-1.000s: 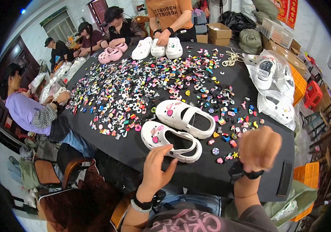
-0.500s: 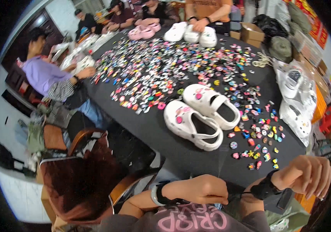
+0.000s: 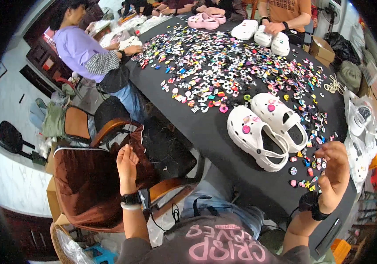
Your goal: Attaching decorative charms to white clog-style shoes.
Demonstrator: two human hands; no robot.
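Note:
My left hand (image 3: 127, 162) is raised over the brown-covered chair at the left, away from the table. Its fingers are curled together; whether anything is between them I cannot make out. My right hand (image 3: 334, 171) hovers above the table's right side with thumb and fingers apart, holding nothing visible. A pair of white clogs, the nearer clog (image 3: 251, 140) and the farther clog (image 3: 273, 111), rests on the black table (image 3: 223, 169) between my hands, heels toward me. Pink charms sit on both toes. Loose colourful shoe charms (image 3: 308, 172) lie beside the clogs, partly hidden by my right hand.
A broad spread of small charms (image 3: 215, 61) covers the far table. Pink clogs (image 3: 204, 22) and more white clogs (image 3: 245, 30) stand beyond it, near co-workers' hands. Bagged shoes (image 3: 358, 119) line the right edge. The brown-covered chair (image 3: 87, 189) stands close at my left.
My left hand has swung from in front of my chest out to the left, over the chair. My right hand has turned, its fingers now apart. The view has shifted; the clogs stay put.

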